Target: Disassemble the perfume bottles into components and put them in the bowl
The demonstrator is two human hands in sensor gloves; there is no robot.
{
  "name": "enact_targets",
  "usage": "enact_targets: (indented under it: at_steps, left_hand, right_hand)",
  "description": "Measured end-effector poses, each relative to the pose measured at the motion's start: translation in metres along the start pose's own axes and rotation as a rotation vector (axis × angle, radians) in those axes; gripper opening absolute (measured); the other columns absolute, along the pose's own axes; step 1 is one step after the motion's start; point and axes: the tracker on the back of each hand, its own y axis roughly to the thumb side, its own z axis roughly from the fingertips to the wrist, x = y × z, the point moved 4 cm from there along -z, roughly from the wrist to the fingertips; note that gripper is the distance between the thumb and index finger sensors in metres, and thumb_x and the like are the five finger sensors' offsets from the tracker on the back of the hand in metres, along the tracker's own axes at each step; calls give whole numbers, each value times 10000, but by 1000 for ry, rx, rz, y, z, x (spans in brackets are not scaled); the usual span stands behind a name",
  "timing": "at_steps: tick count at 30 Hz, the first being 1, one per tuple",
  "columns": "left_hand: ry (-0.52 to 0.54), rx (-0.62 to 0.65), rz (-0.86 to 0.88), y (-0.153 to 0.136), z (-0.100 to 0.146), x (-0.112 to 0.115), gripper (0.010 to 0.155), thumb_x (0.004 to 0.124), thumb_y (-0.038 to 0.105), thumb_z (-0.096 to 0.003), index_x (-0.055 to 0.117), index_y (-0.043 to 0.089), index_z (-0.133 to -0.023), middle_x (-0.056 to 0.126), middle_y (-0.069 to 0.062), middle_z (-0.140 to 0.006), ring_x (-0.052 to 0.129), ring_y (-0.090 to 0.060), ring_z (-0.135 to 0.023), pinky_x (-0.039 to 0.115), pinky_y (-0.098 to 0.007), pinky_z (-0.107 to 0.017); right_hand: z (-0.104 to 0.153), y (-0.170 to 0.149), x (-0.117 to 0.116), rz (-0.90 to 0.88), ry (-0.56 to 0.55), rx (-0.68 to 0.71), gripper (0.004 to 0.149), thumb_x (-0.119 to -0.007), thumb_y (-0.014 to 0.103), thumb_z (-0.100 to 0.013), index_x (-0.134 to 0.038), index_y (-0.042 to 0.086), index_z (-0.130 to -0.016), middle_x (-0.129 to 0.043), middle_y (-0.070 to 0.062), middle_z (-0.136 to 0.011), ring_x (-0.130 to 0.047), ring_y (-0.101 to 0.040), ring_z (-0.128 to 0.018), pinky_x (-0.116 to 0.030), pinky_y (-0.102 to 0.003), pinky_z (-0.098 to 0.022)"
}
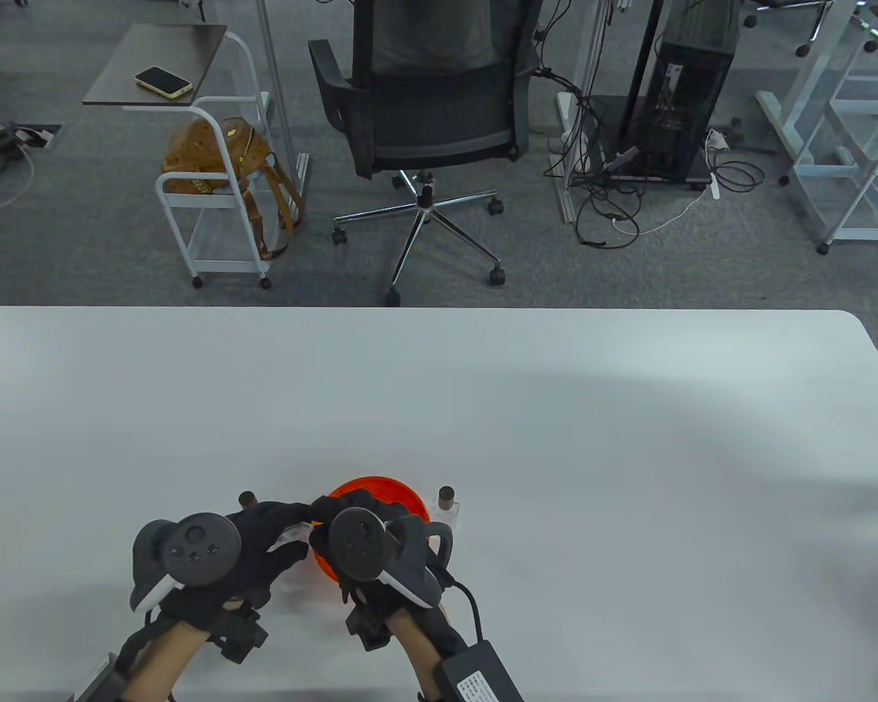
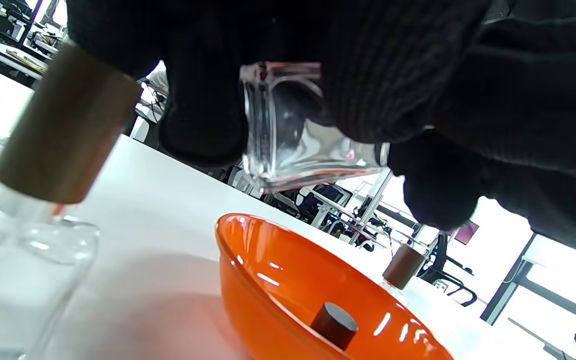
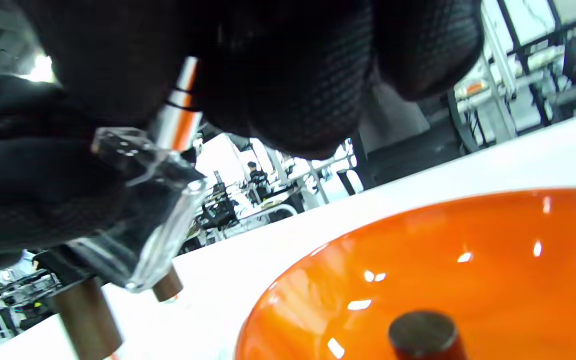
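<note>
Over bowl (image 1: 410, 496), hands hide bottle (image 2: 298, 145) — neck unseen

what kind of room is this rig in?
Likely an office or lab workspace: a mesh office chair on grey carpet, a computer tower with tangled cables, and a white worktable.

- The left hand (image 1: 263, 545) is wearing a black knitted glove, the weave showing coarse and ribbed on the fingers (image 2: 203, 120) in the left wrist view.
- The right hand (image 1: 380, 537) is wearing a matching black glove with the same textured knit on its fingers (image 3: 288, 75).
- A dark grey, round-faced tracker (image 1: 190, 552) with small buttons and a white underside is sitting strapped on the left hand's back.
- A similar tracker (image 1: 369, 548) is sitting on the right.
- Bare forearms are showing below black wrist straps.
- A black cable is running to a labelled black box (image 1: 479, 673) on the right forearm.
</note>
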Motion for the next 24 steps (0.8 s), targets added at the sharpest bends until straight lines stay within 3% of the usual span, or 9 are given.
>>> enact_targets:
  at_steps: [2,7,10,12,17,21,22,24]
  left_hand:
    - [-10,9,-16,2,1,1,529,918,376,-399,901,221,-905,1007,-96,-867,1076,-298,-665,766,-565,-606]
    - [5,2,-24,2,0,2,528,910,376,-403,896,217,-906,1008,-97,-859,1078,-294,-658,768,-564,-603]
    - [-3,2,-15,1,0,1,530,918,377,-399,901,220,-905,1007,-98,-866,1075,-299,-666,764,-566,-606]
    - [-9,8,-24,2,1,2,529,917,378,-399,900,222,-905,1007,-96,-867,1076,-296,-667,765,-564,-607]
    - [4,3,-18,1,0,1,527,910,376,-403,898,215,-905,1008,-101,-861,1077,-298,-658,766,-566,-605]
    - [-24,16,-26,3,1,4,528,916,378,-401,899,223,-905,1006,-94,-869,1074,-301,-670,763,-566,-607]
    - [-23,19,-31,4,1,5,529,915,378,-399,901,221,-904,1007,-97,-868,1076,-302,-668,764,-567,-605]
    - [-9,16,-36,5,0,4,529,913,377,-401,899,214,-905,1006,-100,-863,1076,-299,-661,764,-566,-606]
  right_hand:
    - [-1,-1,0,-16,10,-2,417,-820,490,-339,-897,330,-718,-1019,91,-589,-1067,-40,-330,-867,-457,-505]
    - [-1,-3,-4,-62,52,-7,485,-877,421,-336,-804,328,-806,-927,64,-765,-1040,-53,-480,-832,-474,-549]
    - [0,-2,-2,-29,16,-8,437,-794,506,-347,-876,336,-741,-1000,84,-646,-1067,-48,-386,-856,-462,-521]
    - [-1,-3,-4,-37,33,-4,415,-819,486,-345,-890,336,-725,-1014,95,-594,-1061,-43,-336,-862,-459,-510]
    - [0,-1,-5,-48,48,1,460,-868,425,-341,-820,338,-790,-932,67,-758,-1042,-57,-479,-831,-474,-549]
    - [0,-3,-4,-24,23,-2,418,-802,505,-340,-912,329,-703,-1035,102,-506,-1048,-45,-258,-870,-457,-493]
    - [0,-3,-4,-20,26,-1,407,-817,496,-339,-913,335,-701,-1034,98,-507,-1046,-42,-255,-871,-456,-492]
    - [0,-2,-6,-17,44,5,430,-840,456,-340,-849,351,-758,-988,88,-650,-1058,-51,-384,-853,-462,-523]
